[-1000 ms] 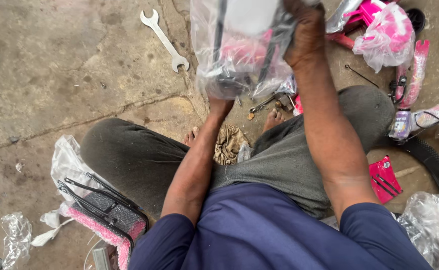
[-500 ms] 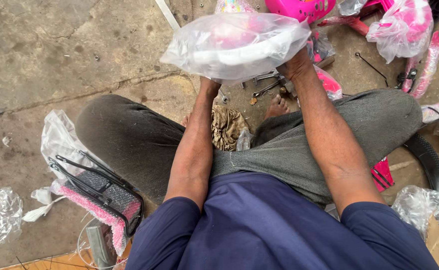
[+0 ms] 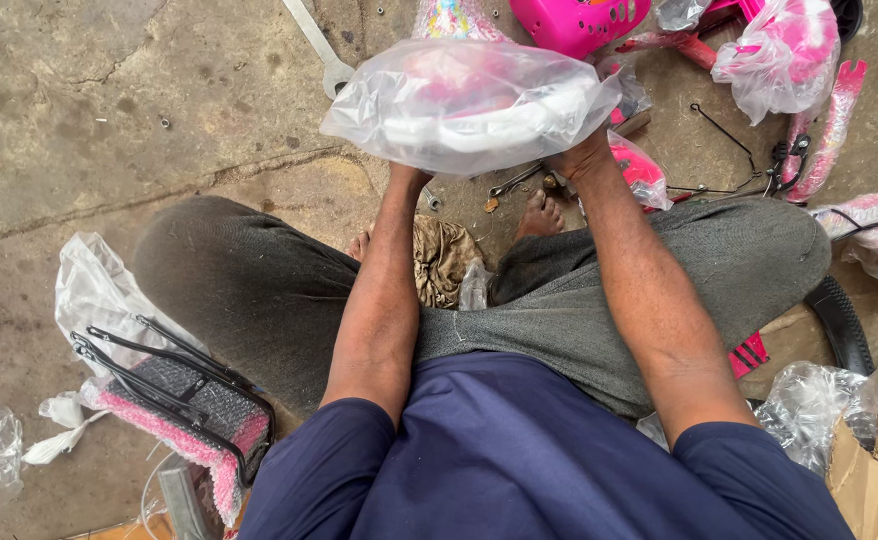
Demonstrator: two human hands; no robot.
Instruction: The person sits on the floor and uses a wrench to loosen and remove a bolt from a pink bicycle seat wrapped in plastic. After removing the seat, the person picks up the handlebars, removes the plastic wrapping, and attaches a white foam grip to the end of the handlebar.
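Observation:
I sit cross-legged on a concrete floor and hold a clear plastic bag [image 3: 469,100] with a white and pink part inside, lying flat in front of me. My left hand [image 3: 407,178] is under the bag's near left edge, mostly hidden by it. My right hand [image 3: 581,160] grips the bag's near right edge. Both hands are closed on the bag.
A metal wrench [image 3: 317,45] lies on the floor beyond the bag. Pink plastic parts [image 3: 579,20] and wrapped pieces [image 3: 784,55] sit at the top right. A black wire basket with pink trim [image 3: 174,400] lies by my left knee. A black tyre [image 3: 839,325] is at right.
The bagged part went from upright to lying flat and has come lower, closer to my knees. Both hands stayed on it.

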